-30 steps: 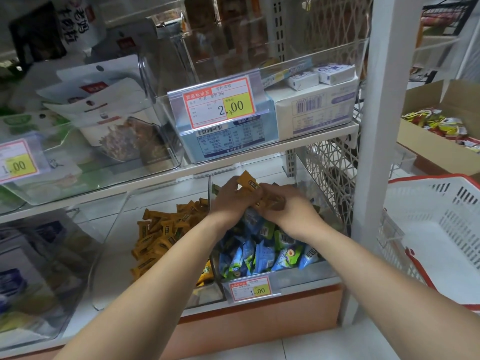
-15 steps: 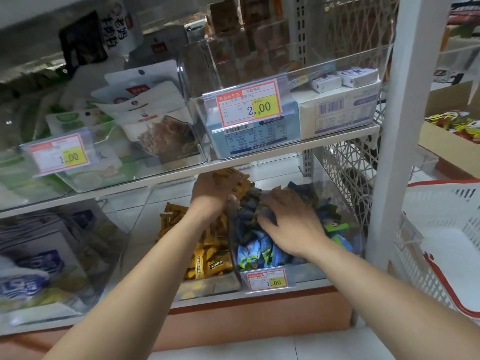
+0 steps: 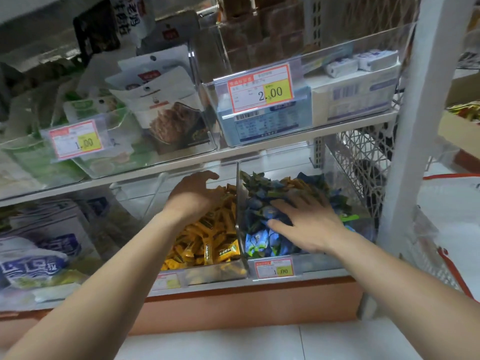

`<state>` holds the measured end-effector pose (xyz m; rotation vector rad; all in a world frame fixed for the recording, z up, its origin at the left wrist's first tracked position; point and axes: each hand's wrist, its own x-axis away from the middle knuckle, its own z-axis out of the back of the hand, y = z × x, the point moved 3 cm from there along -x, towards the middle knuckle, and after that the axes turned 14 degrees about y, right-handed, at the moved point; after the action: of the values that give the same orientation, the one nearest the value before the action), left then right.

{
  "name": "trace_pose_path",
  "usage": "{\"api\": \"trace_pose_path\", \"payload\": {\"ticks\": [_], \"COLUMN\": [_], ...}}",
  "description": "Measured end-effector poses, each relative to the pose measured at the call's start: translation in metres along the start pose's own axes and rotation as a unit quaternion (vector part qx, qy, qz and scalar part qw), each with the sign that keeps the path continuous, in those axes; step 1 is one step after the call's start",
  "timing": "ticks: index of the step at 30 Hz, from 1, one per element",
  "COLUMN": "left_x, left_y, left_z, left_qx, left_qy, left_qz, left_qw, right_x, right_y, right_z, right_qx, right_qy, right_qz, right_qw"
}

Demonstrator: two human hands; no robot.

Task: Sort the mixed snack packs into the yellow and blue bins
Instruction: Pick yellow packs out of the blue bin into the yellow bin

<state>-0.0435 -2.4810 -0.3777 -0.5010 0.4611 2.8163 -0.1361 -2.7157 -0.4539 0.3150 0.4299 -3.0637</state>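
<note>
the left hand (image 3: 193,196) has swung from the blue bin (image 3: 324,263) to the yellow bin (image 3: 215,274), lower centre, over the yellow packs (image 3: 207,237) — its fingers are hidden, so its grip can't be told. the right hand (image 3: 306,222) lies flat, fingers spread, on the blue packs (image 3: 259,242) — a few yellow strays (image 3: 291,181) remain behind them.

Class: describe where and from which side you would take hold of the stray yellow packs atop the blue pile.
Probably pinch the stray yellow packs by their exposed upper faces, coming from front-above: they lie atop the blue packs, and bin walls block the sides.
</note>
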Motion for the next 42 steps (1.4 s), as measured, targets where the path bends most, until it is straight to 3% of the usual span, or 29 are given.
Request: {"api": "trace_pose_path", "payload": {"ticks": [2, 7, 12, 16, 27, 32, 37, 42], "left_x": [-0.012, -0.048, -0.085, -0.096, -0.09, -0.091, -0.102, -0.091], "left_y": [0.037, 0.126, 0.151, 0.134, 0.128, 0.126, 0.109, 0.097], "left_z": [-0.017, -0.084, -0.151, -0.176, -0.175, -0.169, -0.139, -0.109], "left_qx": [0.052, 0.132, 0.037, 0.01, 0.063, 0.09, 0.189, 0.304], "left_qy": [-0.028, -0.114, -0.265, -0.32, -0.275, -0.194, -0.032, -0.02], "left_qz": [-0.037, -0.146, -0.176, -0.156, -0.197, -0.201, -0.096, -0.011], "left_qw": [0.998, 0.974, 0.947, 0.934, 0.939, 0.956, 0.977, 0.952], "right_x": [0.003, 0.007, 0.006, 0.005, 0.004, 0.004, 0.006, 0.001], "right_y": [0.005, 0.006, 0.01, 0.013, 0.014, 0.013, 0.015, 0.015], "right_z": [-0.007, -0.015, -0.013, -0.015, -0.015, -0.014, -0.014, -0.006], "right_qx": [-0.009, -0.007, -0.028, -0.034, -0.035, -0.03, -0.035, -0.051], "right_qy": [-0.03, -0.015, -0.006, -0.002, 0.009, 0.017, 0.022, 0.023], "right_qz": [0.0, 0.007, 0.013, 0.015, 0.016, 0.016, 0.023, 0.012], "right_qw": [0.999, 1.0, 1.0, 0.999, 0.999, 0.999, 0.999, 0.998]}}
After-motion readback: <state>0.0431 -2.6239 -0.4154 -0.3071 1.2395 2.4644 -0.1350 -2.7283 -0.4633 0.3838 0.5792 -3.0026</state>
